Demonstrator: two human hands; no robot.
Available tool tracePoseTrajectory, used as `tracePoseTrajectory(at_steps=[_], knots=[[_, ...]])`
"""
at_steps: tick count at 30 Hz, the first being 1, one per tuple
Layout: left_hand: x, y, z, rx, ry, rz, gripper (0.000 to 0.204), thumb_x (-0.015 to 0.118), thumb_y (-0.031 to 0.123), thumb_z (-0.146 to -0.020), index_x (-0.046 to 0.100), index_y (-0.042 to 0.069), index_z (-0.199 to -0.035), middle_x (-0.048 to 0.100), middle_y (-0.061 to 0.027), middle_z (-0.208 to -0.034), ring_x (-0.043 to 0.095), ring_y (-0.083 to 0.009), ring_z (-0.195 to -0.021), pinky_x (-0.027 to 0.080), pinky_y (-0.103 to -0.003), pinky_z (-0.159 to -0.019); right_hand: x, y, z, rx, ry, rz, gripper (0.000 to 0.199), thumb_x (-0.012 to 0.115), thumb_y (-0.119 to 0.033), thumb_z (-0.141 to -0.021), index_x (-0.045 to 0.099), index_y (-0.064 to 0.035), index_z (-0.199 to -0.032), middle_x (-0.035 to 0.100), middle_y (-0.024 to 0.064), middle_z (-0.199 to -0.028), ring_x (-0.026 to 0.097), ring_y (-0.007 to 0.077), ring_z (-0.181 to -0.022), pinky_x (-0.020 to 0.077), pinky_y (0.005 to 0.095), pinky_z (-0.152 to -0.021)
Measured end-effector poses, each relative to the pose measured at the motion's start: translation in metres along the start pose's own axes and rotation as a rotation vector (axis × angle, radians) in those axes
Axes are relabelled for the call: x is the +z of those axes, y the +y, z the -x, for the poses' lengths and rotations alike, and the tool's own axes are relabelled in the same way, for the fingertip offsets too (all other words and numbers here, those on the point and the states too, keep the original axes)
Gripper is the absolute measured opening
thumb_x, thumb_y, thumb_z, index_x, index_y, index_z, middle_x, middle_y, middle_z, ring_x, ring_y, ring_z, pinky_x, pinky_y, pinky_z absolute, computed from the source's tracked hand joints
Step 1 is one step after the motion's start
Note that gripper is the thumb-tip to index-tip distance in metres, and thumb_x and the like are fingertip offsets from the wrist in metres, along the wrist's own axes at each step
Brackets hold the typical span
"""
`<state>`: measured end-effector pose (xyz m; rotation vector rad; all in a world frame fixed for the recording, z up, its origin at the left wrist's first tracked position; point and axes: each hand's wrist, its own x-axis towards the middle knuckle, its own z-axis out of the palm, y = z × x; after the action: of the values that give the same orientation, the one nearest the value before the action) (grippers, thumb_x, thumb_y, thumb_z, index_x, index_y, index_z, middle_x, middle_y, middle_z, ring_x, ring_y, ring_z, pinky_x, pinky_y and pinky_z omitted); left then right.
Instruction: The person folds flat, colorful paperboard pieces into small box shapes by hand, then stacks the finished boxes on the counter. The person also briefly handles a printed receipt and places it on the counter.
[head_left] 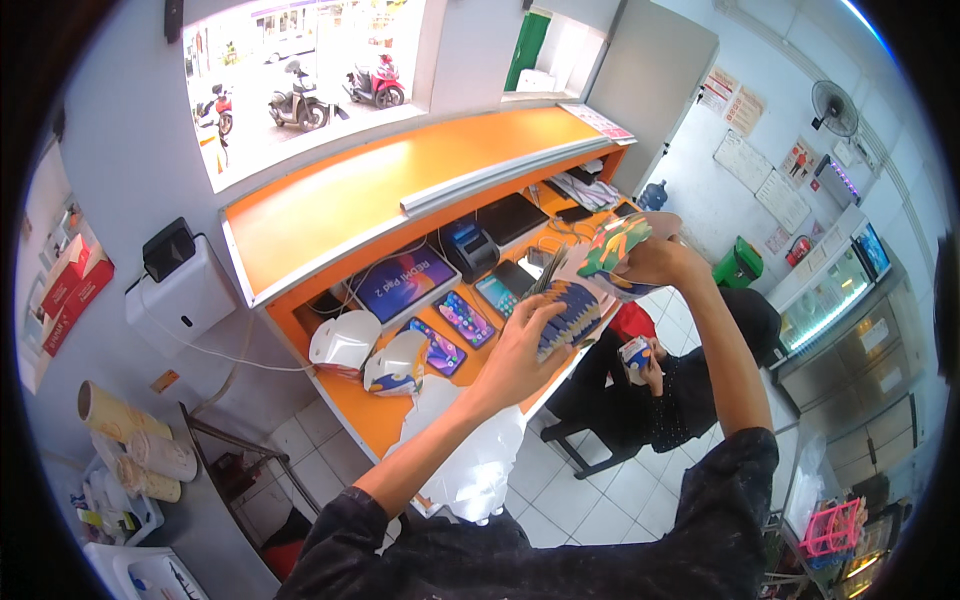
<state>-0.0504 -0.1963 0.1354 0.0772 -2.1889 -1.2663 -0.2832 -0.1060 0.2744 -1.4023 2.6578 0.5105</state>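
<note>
Stack of flat cartons [572,312] fanned up over the bench [390,410], long axis toward upper right; left hand [520,350] gripping its low end; right hand [655,262] clutching one folded carton [612,255] just above.

Orange counter [400,180], blue/yellow card stack [572,312], green-orange patterned box [618,250], white bags [345,342], black sleeves [740,490].

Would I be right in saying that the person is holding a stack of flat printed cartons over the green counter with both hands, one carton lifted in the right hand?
Not quite: the counter is orange, not green, as the head view shows. The rest holds: the left hand supports the stack of flat printed cartons, and the right hand lifts one carton above it.
</note>
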Motion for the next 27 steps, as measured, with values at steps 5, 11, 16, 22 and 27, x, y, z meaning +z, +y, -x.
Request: tracePoseTrajectory(at_steps=[5,11,16,22,27], knots=[[0.017,-0.03,-0.058,-0.034,0.062,-0.031,0.042,0.061,0.021,-0.092,0.051,0.008,-0.131,0.035,-0.0249,-0.141,0.05,-0.0376,-0.122,0.043,-0.039,-0.101,-0.018,-0.003,-0.014,-0.038,-0.099,0.021,0.071,0.062,-0.061,-0.071,0.06,-0.0092,-0.119,0.064,0.0126,-0.117,0.06,0.03,-0.11,0.0404,0.0463,-0.097],[0.029,-0.04,-0.077,-0.057,0.268,0.069,0.025,0.056,0.019,-0.094,0.064,-0.003,-0.101,0.059,-0.0216,-0.11,0.057,-0.0363,-0.106,0.047,-0.039,-0.09,-0.019,-0.002,-0.026,-0.369,-0.006,0.005,0.026,0.061,-0.031,-0.082,0.063,-0.0095,-0.095,0.065,0.0091,-0.106,0.061,0.0262,-0.099,0.0481,0.0352,-0.087],[0.026,-0.034,-0.085,-0.158,0.278,-0.026,0.023,0.058,0.014,-0.09,0.068,-0.003,-0.102,0.06,-0.021,-0.117,0.06,-0.0365,-0.108,0.047,-0.039,-0.093,0.003,0.011,-0.019,-0.67,0.045,-0.067,0.045,0.062,-0.046,-0.081,0.063,-0.0128,-0.112,0.066,0.012,-0.113,0.061,0.0272,-0.104,0.048,0.0369,-0.09],[0.019,-0.03,-0.095,-0.189,0.142,-0.047,0.033,0.053,0.012,-0.089,0.065,0.002,-0.119,0.053,-0.02,-0.136,0.055,-0.0355,-0.12,0.043,-0.037,-0.101,0.0,0.015,-0.008,-0.177,-0.269,-0.128,0.063,0.059,-0.054,-0.079,0.058,-0.0131,-0.127,0.058,0.0166,-0.13,0.054,0.0322,-0.121,0.0435,0.0408,-0.098],[0.016,-0.031,-0.099,-0.208,0.036,0.043,0.037,0.052,0.012,-0.09,0.06,0.0,-0.124,0.052,-0.0192,-0.137,0.055,-0.035,-0.121,0.042,-0.036,-0.103,0.012,0.008,-0.037,-0.452,-0.347,0.021,0.063,0.058,-0.052,-0.079,0.058,-0.014,-0.129,0.058,0.0168,-0.129,0.053,0.033,-0.121,0.0422,0.0387,-0.1]])
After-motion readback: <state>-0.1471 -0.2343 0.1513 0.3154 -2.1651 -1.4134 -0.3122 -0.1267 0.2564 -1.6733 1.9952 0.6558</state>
